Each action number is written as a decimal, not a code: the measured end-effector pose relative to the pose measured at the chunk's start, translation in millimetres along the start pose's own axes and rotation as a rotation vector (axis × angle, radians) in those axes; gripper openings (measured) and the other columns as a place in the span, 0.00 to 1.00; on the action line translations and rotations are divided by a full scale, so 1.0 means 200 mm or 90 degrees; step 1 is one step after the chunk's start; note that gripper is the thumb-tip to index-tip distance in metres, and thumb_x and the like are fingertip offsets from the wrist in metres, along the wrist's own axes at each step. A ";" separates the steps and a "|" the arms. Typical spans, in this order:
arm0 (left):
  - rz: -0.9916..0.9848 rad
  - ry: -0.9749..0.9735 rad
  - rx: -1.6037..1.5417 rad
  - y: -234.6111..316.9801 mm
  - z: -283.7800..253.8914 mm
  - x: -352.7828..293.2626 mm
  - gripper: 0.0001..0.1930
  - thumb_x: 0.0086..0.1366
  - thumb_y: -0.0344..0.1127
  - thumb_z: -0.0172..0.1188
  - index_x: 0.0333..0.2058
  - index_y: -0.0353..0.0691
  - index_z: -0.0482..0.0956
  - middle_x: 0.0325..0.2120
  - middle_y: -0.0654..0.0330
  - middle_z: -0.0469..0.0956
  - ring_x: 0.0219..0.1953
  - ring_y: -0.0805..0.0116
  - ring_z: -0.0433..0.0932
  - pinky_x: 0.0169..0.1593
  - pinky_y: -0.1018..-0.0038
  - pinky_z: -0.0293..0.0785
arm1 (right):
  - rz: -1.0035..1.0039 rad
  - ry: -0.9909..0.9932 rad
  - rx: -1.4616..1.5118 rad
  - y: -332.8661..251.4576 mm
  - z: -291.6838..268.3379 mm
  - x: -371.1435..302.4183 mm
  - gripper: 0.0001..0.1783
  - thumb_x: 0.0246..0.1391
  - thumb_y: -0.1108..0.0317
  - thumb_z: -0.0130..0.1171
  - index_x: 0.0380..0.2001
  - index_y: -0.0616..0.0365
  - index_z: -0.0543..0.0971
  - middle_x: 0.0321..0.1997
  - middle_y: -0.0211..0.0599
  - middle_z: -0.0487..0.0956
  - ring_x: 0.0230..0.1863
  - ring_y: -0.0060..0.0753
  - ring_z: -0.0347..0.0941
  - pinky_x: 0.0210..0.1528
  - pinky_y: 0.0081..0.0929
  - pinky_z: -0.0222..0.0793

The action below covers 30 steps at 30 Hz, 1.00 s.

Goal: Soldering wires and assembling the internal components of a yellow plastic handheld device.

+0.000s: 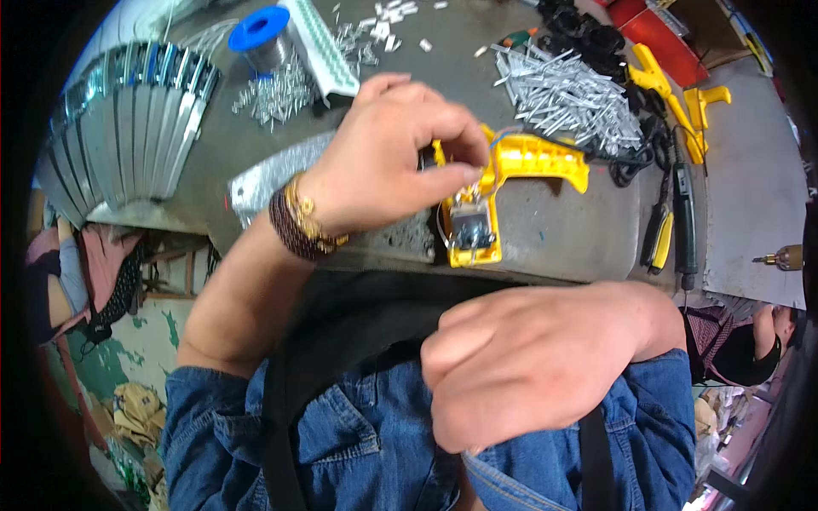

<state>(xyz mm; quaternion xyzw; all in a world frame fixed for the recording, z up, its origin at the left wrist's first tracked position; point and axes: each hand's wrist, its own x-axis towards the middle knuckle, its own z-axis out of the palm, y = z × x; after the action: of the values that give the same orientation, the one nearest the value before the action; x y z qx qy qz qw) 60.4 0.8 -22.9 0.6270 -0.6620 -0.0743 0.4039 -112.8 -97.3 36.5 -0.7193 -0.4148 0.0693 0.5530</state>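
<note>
A yellow plastic half-shell point(545, 159) with a pistol-style handle lies near the table's front edge, its inside facing up. A dark, metal-framed part point(471, 228) sits in its lower end, with thin wires close by. My left hand point(396, 153), a bracelet at its wrist, reaches over the shell's left part. Its thumb and forefinger curl together there in a pinch; whatever is between the tips is too small or hidden. Held close to my chest, away from the table, my right hand point(545, 362) is curled into a fist, back of the hand up. Its fingertips and anything inside are hidden.
Metal strips point(136, 128) fan out at the left. Behind my left hand are screws point(277, 94) and a blue-flanged wire spool point(258, 30). A pile of silvery pieces point(567, 94) lies at the back right, beside black cables, yellow shells point(707, 102) and a black-handled tool point(684, 217).
</note>
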 end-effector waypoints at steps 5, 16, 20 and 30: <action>0.051 -0.004 -0.020 -0.01 -0.01 0.07 0.05 0.56 0.34 0.68 0.32 0.45 0.82 0.31 0.68 0.81 0.37 0.67 0.77 0.49 0.69 0.67 | -0.101 0.002 0.098 0.09 -0.04 -0.08 0.09 0.61 0.67 0.57 0.37 0.63 0.80 0.34 0.36 0.78 0.33 0.38 0.72 0.32 0.32 0.66; 0.048 0.001 -0.069 -0.01 -0.01 0.06 0.06 0.56 0.37 0.67 0.33 0.47 0.83 0.30 0.69 0.82 0.35 0.72 0.78 0.51 0.72 0.63 | -0.016 -0.059 -0.101 -0.06 -0.01 0.02 0.08 0.51 0.68 0.60 0.27 0.63 0.79 0.39 0.41 0.77 0.31 0.36 0.75 0.25 0.28 0.72; 0.037 0.020 -0.107 0.04 -0.04 0.05 0.08 0.58 0.38 0.66 0.35 0.44 0.83 0.33 0.64 0.83 0.37 0.67 0.79 0.54 0.68 0.64 | -0.023 -0.066 -0.124 -0.02 0.02 0.02 0.08 0.50 0.68 0.59 0.28 0.63 0.79 0.39 0.41 0.77 0.28 0.35 0.73 0.22 0.27 0.68; 0.145 -0.335 -0.275 0.45 -0.21 -0.23 0.09 0.49 0.36 0.66 0.32 0.49 0.86 0.38 0.68 0.80 0.35 0.69 0.75 0.39 0.65 0.61 | -0.057 0.210 -0.004 0.04 0.01 -0.20 0.04 0.50 0.75 0.66 0.30 0.56 0.87 0.32 0.30 0.81 0.26 0.28 0.71 0.23 0.22 0.61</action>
<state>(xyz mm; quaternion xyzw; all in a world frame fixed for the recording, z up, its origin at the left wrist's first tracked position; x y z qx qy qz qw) 13.0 77.6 38.4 0.4088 -0.7780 -0.3261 0.3483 -135.7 -123.0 14.6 -0.7033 -0.3502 -0.0755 0.6140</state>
